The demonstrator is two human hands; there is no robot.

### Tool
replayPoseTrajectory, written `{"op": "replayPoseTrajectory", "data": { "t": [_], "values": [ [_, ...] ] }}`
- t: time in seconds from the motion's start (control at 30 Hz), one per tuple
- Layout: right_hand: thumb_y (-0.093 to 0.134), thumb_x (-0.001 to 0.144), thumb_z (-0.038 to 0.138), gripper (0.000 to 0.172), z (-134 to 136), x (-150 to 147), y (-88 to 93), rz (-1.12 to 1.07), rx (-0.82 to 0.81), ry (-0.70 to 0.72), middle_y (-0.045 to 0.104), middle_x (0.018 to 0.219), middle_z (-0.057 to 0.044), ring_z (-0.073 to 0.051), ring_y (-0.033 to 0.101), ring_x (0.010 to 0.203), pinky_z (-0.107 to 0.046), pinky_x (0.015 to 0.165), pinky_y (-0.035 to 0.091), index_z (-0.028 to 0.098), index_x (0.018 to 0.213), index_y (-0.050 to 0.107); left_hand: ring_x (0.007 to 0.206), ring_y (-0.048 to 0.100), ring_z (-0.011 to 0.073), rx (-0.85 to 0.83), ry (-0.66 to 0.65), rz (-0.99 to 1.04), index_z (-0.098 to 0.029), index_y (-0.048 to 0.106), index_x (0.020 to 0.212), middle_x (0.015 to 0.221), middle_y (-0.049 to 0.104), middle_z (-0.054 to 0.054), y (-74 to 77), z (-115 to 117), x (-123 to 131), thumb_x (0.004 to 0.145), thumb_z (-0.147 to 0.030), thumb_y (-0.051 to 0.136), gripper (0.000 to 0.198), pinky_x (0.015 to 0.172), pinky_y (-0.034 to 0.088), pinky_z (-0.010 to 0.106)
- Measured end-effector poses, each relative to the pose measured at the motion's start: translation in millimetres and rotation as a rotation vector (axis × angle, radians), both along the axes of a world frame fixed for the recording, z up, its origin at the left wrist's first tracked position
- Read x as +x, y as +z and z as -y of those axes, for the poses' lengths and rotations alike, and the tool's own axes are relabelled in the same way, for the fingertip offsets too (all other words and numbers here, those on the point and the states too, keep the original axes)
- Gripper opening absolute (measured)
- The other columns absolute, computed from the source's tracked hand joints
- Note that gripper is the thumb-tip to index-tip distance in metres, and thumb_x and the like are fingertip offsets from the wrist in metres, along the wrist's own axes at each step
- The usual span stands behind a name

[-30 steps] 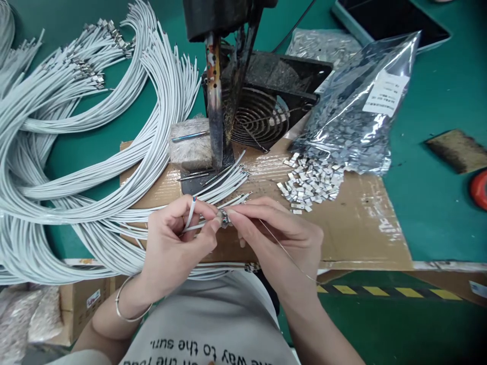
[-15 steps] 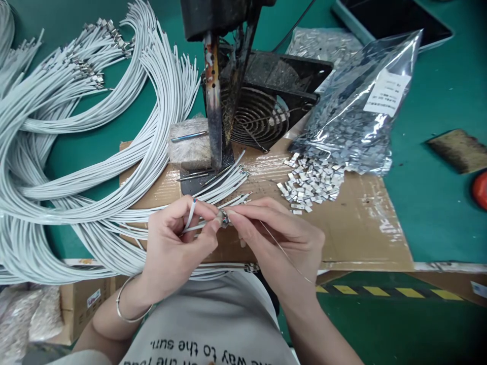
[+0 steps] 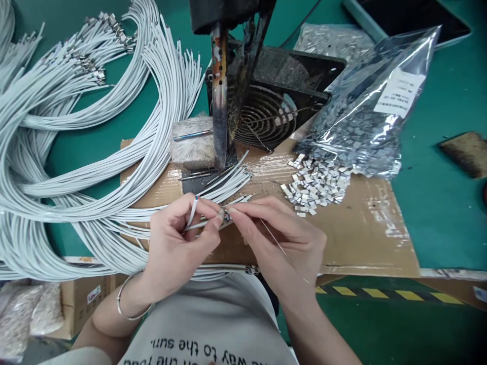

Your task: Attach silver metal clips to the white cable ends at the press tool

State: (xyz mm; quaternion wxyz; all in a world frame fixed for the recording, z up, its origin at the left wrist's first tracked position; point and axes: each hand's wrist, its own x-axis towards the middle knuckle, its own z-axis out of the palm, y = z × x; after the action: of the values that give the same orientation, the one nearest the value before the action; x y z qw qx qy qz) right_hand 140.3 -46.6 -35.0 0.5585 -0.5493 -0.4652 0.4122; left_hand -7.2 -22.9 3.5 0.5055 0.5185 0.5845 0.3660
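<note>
My left hand (image 3: 182, 243) is closed, pinching a white cable (image 3: 198, 223) between thumb and forefinger. A second cable end with coloured cores (image 3: 195, 199) sticks up between its fingers. Against its fingertips, my right hand (image 3: 283, 241) is also closed in a pinch. A thin silvery wire that looks like solder (image 3: 274, 238) runs from under its fingers across the palm. A small metal connector (image 3: 227, 215) shows between the two hands' fingertips, mostly covered by them. Just beyond lie several stripped white cable ends (image 3: 238, 177).
A heat-stained soldering iron (image 3: 219, 101) points down ahead of my hands, before a black fan (image 3: 266, 119). Loose metal connectors (image 3: 317, 185) lie on the cardboard (image 3: 365, 228), beside a plastic bag (image 3: 361, 116). Bundled white cables (image 3: 95, 190) cover the left side. A wrapped block (image 3: 193, 144) stands near the iron.
The view has shifted slightly, so the bench items appear a little further right. Both hands keep nearly the same pinch at the connector.
</note>
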Motion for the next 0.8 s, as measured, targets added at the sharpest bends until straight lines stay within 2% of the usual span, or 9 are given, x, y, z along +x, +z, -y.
{"op": "replayPoseTrajectory", "data": {
  "t": [0.1,0.2,0.27,0.37,0.43,0.5,0.57,0.73,0.8],
  "values": [
    [0.072,0.098,0.016,0.018,1.5,1.5,-2.0,0.047,-0.007,0.007,0.075,0.086,0.003,-0.010,0.067,0.077,-0.023,0.068,0.053,0.029,0.100,0.084,0.062,0.056,0.0098,-0.006,0.007,0.004,-0.019,0.069,0.070,0.077,0.074,0.001,0.1,-1.5,0.7,0.079,-0.007,0.075,0.016,0.044,0.031,0.019],
    [0.051,0.110,0.023,0.031,4.7,4.7,-3.6,0.127,0.003,0.001,0.067,0.085,0.000,-0.013,0.062,0.075,-0.028,0.069,0.052,0.028,0.119,0.081,0.059,0.051,0.0080,-0.024,0.018,0.014,-0.018,0.068,0.070,0.077,0.074,0.001,-0.6,-3.6,0.8,0.079,-0.006,0.075,0.016,0.043,0.029,0.018],
    [0.043,0.112,0.025,0.036,6.9,7.6,-3.6,0.148,-0.011,-0.001,0.063,0.083,0.000,-0.013,0.060,0.070,-0.029,0.066,0.050,0.028,0.132,0.073,0.058,0.049,0.0076,-0.040,0.027,0.028,-0.018,0.068,0.070,0.078,0.074,0.001,-1.1,-5.3,0.9,0.079,-0.006,0.075,0.016,0.044,0.028,0.018],
    [0.049,0.110,0.024,0.035,9.2,11.8,-2.3,0.146,-0.076,0.018,0.068,0.080,0.002,-0.014,0.059,0.062,-0.029,0.060,0.048,0.029,0.143,0.060,0.056,0.046,0.0066,-0.047,0.047,0.044,-0.017,0.068,0.070,0.079,0.073,0.002,-0.9,-8.5,1.4,0.079,-0.007,0.076,0.015,0.044,0.027,0.018],
    [0.053,0.108,0.023,0.027,9.8,14.0,-1.4,0.146,-0.083,0.005,0.069,0.082,0.002,-0.014,0.059,0.063,-0.030,0.060,0.047,0.029,0.133,0.062,0.054,0.044,0.0061,-0.041,0.064,0.050,-0.016,0.068,0.069,0.079,0.073,0.002,-0.2,-11.2,2.0,0.078,-0.007,0.076,0.015,0.043,0.025,0.019],
    [0.056,0.105,0.019,0.012,8.9,15.3,-0.4,0.153,-0.056,-0.020,0.065,0.082,0.002,-0.014,0.058,0.067,-0.030,0.062,0.046,0.026,0.109,0.064,0.054,0.044,0.0060,-0.030,0.078,0.054,-0.016,0.068,0.069,0.078,0.074,0.003,0.6,-13.8,2.4,0.077,-0.007,0.077,0.015,0.042,0.025,0.019],
    [0.058,0.102,0.015,0.016,6.3,15.7,1.1,0.161,-0.017,-0.026,0.061,0.084,0.001,-0.014,0.060,0.076,-0.030,0.068,0.047,0.024,0.089,0.060,0.054,0.045,0.0059,-0.018,0.087,0.052,-0.016,0.068,0.068,0.078,0.074,0.002,1.0,-15.7,2.8,0.076,-0.006,0.076,0.016,0.043,0.027,0.018],
    [0.067,0.096,0.010,0.017,-2.4,12.3,7.2,0.053,0.020,0.030,0.073,0.113,-0.005,-0.022,0.073,0.107,-0.038,0.095,0.057,0.023,0.086,0.061,0.056,0.048,0.0057,0.001,0.103,0.046,-0.016,0.069,0.069,0.081,0.075,0.002,0.3,-18.3,4.1,0.078,-0.006,0.076,0.015,0.045,0.032,0.017],
    [0.069,0.095,0.009,0.018,-3.7,9.9,9.0,-0.008,0.010,0.030,0.076,0.114,-0.005,-0.023,0.075,0.111,-0.038,0.098,0.060,0.023,0.086,0.062,0.056,0.050,0.0061,0.010,0.109,0.044,-0.016,0.070,0.070,0.081,0.076,0.002,0.1,-19.3,4.9,0.079,-0.006,0.076,0.015,0.046,0.034,0.018]
  ]
}}
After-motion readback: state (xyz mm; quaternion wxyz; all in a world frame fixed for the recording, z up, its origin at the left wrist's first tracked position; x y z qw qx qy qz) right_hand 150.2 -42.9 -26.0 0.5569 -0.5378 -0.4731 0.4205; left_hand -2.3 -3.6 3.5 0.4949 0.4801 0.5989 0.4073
